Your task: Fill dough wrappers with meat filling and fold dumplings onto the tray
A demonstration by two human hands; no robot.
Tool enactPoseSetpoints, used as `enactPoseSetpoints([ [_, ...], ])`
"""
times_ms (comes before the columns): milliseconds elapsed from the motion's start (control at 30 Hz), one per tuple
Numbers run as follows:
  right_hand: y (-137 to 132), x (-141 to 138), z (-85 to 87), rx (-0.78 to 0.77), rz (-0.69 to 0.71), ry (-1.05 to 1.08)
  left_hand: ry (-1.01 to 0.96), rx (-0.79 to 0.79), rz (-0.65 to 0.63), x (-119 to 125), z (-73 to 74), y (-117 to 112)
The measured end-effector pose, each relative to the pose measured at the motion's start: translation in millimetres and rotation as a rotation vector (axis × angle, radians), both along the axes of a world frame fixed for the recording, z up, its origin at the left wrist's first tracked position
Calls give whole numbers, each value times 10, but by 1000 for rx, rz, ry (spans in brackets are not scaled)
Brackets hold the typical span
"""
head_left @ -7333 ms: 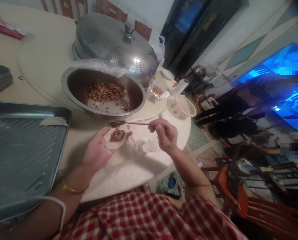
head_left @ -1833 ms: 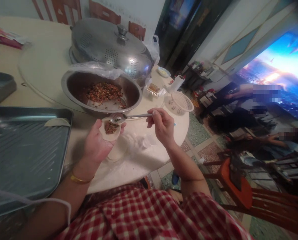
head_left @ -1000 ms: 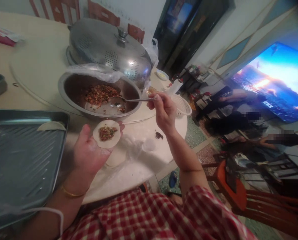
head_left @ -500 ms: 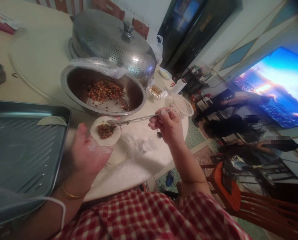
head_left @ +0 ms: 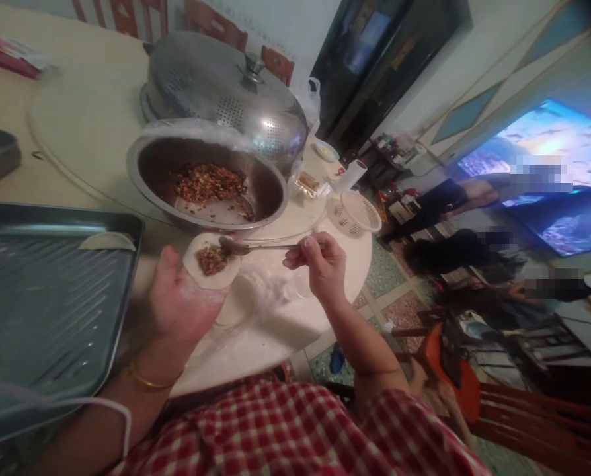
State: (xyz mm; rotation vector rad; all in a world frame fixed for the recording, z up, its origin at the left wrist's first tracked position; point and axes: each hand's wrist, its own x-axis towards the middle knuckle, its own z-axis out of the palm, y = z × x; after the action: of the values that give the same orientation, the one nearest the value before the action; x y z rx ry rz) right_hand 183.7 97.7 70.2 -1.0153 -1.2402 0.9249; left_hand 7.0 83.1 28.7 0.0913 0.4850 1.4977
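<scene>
My left hand (head_left: 179, 301) lies palm up with a round dumpling wrapper (head_left: 211, 261) resting on its fingers; a heap of chopped reddish filling sits in the wrapper's middle. My right hand (head_left: 318, 264) pinches the handle of a metal spoon (head_left: 248, 248), and the spoon's bowl rests on the wrapper's far edge beside the filling. Just beyond stands a steel bowl (head_left: 270, 182) holding more of the filling (head_left: 209, 185).
A metal tray (head_left: 42, 304) at the left carries one folded dumpling (head_left: 107, 241). A perforated steel lid (head_left: 226, 99) stands behind the bowl. More wrappers (head_left: 233, 307) lie on the floured table. A small white basket (head_left: 357, 215) sits near the table's edge. People sit at the right by a lit screen.
The spoon went to the steel bowl, came back with filling and now touches the wrapper. My left hand stayed open under the wrapper.
</scene>
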Motion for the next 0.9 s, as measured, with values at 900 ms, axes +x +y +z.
enactPoseSetpoints([
  [900,461,-126,484,190,605,-330,-2,-94,-254,-72,-141,56],
])
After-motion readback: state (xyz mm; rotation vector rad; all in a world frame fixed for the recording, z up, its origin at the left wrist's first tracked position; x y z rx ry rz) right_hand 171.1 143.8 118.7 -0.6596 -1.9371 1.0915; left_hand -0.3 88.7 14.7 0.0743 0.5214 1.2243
